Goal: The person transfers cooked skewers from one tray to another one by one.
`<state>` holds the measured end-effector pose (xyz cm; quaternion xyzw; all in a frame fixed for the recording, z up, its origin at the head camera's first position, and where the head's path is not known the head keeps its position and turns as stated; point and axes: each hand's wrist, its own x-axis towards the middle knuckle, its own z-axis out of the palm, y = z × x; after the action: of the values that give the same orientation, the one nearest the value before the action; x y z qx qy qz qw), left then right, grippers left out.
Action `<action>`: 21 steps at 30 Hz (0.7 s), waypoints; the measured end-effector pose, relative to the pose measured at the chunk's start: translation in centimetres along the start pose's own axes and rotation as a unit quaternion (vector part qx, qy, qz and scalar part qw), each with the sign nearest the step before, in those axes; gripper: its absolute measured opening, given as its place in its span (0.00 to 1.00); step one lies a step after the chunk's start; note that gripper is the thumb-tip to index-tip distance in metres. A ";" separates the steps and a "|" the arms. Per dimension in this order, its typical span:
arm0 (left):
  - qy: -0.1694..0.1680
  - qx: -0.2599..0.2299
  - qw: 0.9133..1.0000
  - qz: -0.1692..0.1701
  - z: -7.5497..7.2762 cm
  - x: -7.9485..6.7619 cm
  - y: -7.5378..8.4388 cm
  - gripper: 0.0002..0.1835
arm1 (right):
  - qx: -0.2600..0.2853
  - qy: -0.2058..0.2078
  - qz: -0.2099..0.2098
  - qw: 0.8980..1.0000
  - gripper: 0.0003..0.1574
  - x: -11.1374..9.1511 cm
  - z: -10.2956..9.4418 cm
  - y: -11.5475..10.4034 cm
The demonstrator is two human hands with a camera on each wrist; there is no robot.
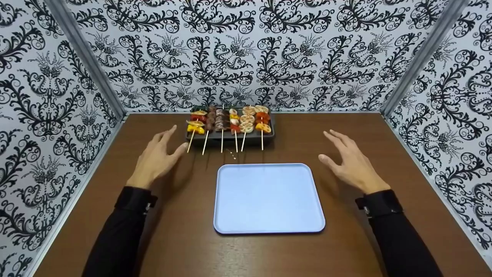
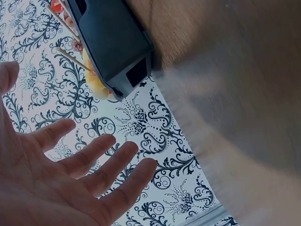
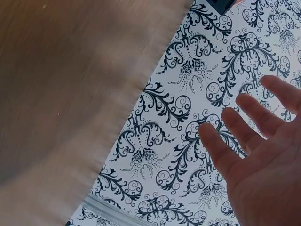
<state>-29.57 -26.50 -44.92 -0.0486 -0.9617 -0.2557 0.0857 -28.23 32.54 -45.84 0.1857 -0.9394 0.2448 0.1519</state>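
Several skewers lie side by side across a black grill box (image 1: 246, 139) at the back of the table, their bare sticks pointing toward me. At the left end is a yellow pepper skewer (image 1: 196, 129); beside it come dark meat skewers (image 1: 221, 121), a banana-like sliced skewer (image 1: 247, 119) and an orange-red pepper one (image 1: 262, 118). My left hand (image 1: 155, 158), fingers spread, is just left of the box and holds nothing. To the right of the pale blue tray (image 1: 269, 198), my right hand (image 1: 351, 163) has straight fingers and nothing in it.
Brown wooden table (image 1: 250, 254) carries the tray at its middle, in front of the grill box. Patterned walls (image 1: 238, 57) enclose the back and both sides, with grey corner posts (image 1: 423, 57). A few small pale specks (image 1: 231, 154) show between box and tray.
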 end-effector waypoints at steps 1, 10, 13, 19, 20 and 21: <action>0.001 -0.001 1.000 0.000 0.1 0.0 0.0 0.46 | 0.001 0.000 -0.001 1.000 0.48 0.0 0.1 -0.1; 0.018 -0.019 1.000 0.007 0.5 0.5 0.5 0.47 | 0.007 0.006 -0.017 1.000 0.47 0.4 0.6 -0.7; 0.018 -0.026 0.999 0.010 0.7 0.7 0.7 0.47 | 0.008 0.006 -0.022 1.000 0.47 0.5 0.7 -1.0; 0.020 -0.043 0.999 0.016 1.1 0.8 1.0 0.46 | 0.014 0.001 -0.020 1.000 0.47 0.6 1.0 -1.4; 0.022 -0.045 0.999 0.017 1.1 0.8 1.0 0.46 | 0.015 0.001 -0.020 1.000 0.47 0.6 1.0 -1.5; 0.024 -0.047 0.998 0.017 1.1 0.9 1.1 0.46 | 0.015 0.001 -0.021 1.000 0.47 0.7 1.1 -1.6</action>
<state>-30.45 -24.98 -45.17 -0.0633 -0.9452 -0.3005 0.1107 -28.35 30.49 -45.84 0.2070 -0.9314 0.2561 0.1550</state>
